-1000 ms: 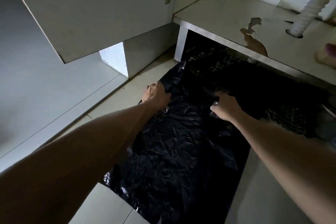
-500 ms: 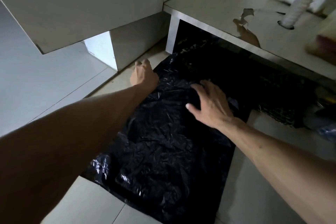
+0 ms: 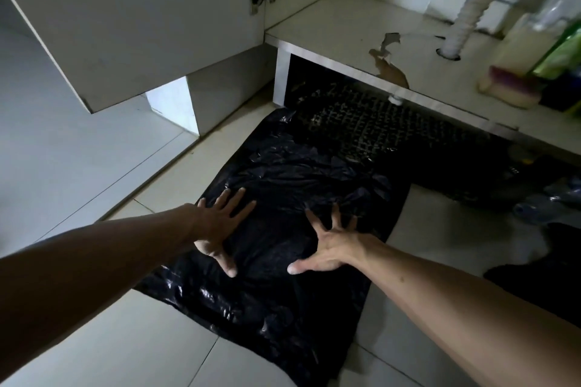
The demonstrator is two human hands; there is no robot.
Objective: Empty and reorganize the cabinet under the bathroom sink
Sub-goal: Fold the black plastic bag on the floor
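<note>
Left hand (image 3: 217, 226) and right hand (image 3: 330, 245), earlier gripping, now press fingers splayed on the black bag (image 3: 283, 308).

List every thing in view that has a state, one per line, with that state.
Black crinkled plastic bag: spread flat on the tiled floor.
Left hand: fingers splayed, pressing on bag.
Right hand: fingers splayed, pressing on bag.
White cabinet door: open.
White ribbed drain hose: runs into shelf hole.
White cabinet shelf: surface peeling.
</note>
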